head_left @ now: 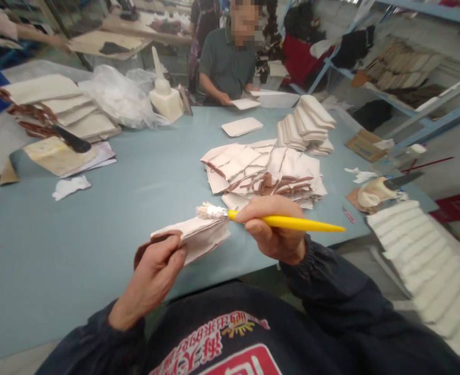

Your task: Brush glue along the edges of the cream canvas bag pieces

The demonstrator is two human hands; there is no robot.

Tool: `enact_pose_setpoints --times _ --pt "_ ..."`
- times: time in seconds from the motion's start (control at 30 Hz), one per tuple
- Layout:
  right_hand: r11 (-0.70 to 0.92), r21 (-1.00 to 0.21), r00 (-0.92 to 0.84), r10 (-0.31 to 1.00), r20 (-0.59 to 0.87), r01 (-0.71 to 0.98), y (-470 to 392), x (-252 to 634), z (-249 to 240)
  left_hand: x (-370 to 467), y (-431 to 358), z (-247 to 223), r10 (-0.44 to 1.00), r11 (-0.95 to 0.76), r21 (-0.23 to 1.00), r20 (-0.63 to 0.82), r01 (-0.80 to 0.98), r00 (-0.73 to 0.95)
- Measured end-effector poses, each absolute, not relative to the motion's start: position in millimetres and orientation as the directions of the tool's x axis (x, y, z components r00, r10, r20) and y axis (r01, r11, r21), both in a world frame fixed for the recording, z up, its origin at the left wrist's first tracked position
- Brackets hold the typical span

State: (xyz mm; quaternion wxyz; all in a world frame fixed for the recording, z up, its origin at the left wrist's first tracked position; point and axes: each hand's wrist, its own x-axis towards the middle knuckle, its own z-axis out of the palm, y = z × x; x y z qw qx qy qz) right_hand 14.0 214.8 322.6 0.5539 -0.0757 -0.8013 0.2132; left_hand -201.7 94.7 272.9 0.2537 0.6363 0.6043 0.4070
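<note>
My left hand [157, 273] is closed on the brown-backed end of a folded cream fabric piece [204, 240], holding it above the table's front edge. Between the thumb and fingers of my right hand [275, 229] is a yellow-handled brush [306, 224], its handle pointing right. The brush's whitish, clotted bristles lie at the upper edge of the fabric piece; whether they press on it I cannot tell. Just beyond my hands lies a loose pile of cream pieces with brown edges [261, 169].
A stack of cream pads [306, 125] and a single pad [241, 126] lie farther back. A white squeeze bottle [166, 101] stands by a plastic bag [115, 94]. Another brush [72, 139] rests at left. Across the blue table [109, 229], a person [228, 65] handles pads.
</note>
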Motion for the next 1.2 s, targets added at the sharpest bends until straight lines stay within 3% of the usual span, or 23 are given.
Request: enact_pose_setpoints --times 0.13,0.23,0.3,0.47,0.67,0.87,1.0,1.1,1.2 --pt "0.904 -0.418 -0.484 0.329 0.811 -0.085 217.6 17.1 319.8 -196.7 91.3 258.0 0.850 -0.400 0.495 0.516 0.771 0.110" --pt "0.903 -0.417 -0.505 0.313 0.804 -0.105 214.6 14.2 311.8 -195.2 89.8 251.6 0.793 -0.460 0.336 0.571 0.822 0.210" --pt "0.896 -0.415 -0.537 0.275 0.797 -0.157 207.0 9.2 305.6 -193.4 90.0 248.8 0.778 -0.475 0.298 0.582 0.828 0.237" --pt "0.870 -0.394 -0.578 0.166 0.799 -0.295 184.9 0.7 292.0 -187.1 89.3 238.4 0.759 -0.493 0.319 0.612 0.809 0.222" --pt "0.851 -0.485 -0.459 0.355 0.814 -0.203 194.7 17.0 286.6 -178.1 86.3 226.2 0.779 -0.454 0.367 0.605 0.812 0.162" --pt "0.878 -0.407 -0.569 0.206 0.796 -0.251 184.6 12.3 275.5 -170.9 90.7 224.5 0.781 -0.475 0.436 0.610 0.764 0.137" --pt "0.775 -0.569 -0.505 0.387 0.772 -0.274 186.1 11.1 268.1 -171.4 89.7 224.9 0.790 -0.458 0.446 0.601 0.769 0.122" --pt "0.636 -0.756 -0.547 0.583 0.601 -0.153 202.3 20.7 265.3 -171.5 88.0 225.7 0.800 -0.425 0.441 0.592 0.790 0.099" --pt "0.523 -0.850 -0.542 0.697 0.470 -0.065 217.9 34.6 265.0 -171.5 88.1 226.4 0.800 -0.415 0.426 0.592 0.804 0.099"
